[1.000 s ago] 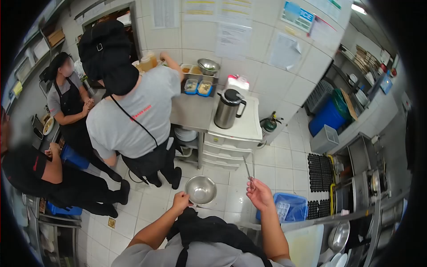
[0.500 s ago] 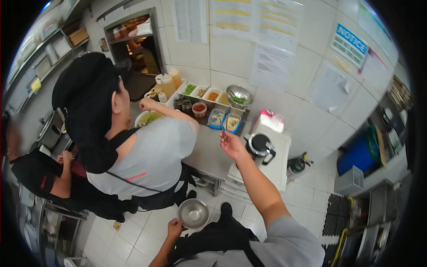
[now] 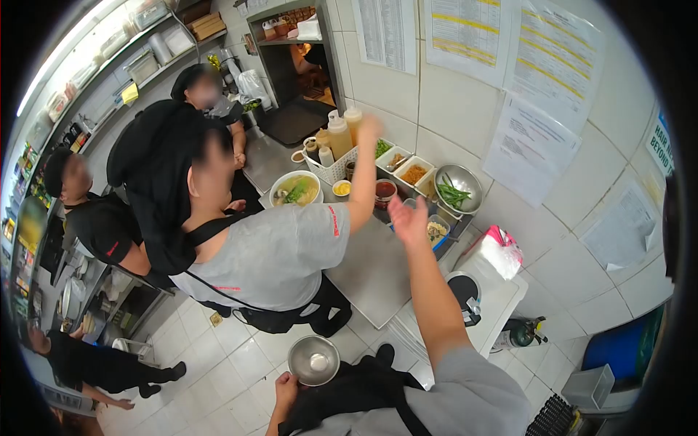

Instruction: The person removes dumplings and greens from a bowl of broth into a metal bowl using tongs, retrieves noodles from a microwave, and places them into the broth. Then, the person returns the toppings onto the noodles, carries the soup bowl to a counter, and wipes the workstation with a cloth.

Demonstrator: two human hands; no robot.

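My left hand (image 3: 286,389) grips the rim of an empty steel bowl (image 3: 314,360), low in front of my apron. My right hand (image 3: 408,220) is stretched out over the back counter, fingers apart and slightly blurred, with no tongs visible in it. Just beyond and beside it lie a blue-edged container of pale food (image 3: 437,231), a tub of red sauce (image 3: 385,192) and a steel bowl of green vegetables (image 3: 456,188).
A co-worker in grey (image 3: 276,247) stands at my left, one arm reaching across the counter (image 3: 371,283) toward squeeze bottles (image 3: 339,135). Near them is a soup bowl (image 3: 296,190). A lidded jug (image 3: 463,294) stands on white drawers (image 3: 509,298). Other people are further left.
The view has swung toward the counter. My right hand, earlier holding tongs, has reached forward and its fingers have opened. The co-worker's arm has extended toward the bottles. My left hand still holds the bowl.
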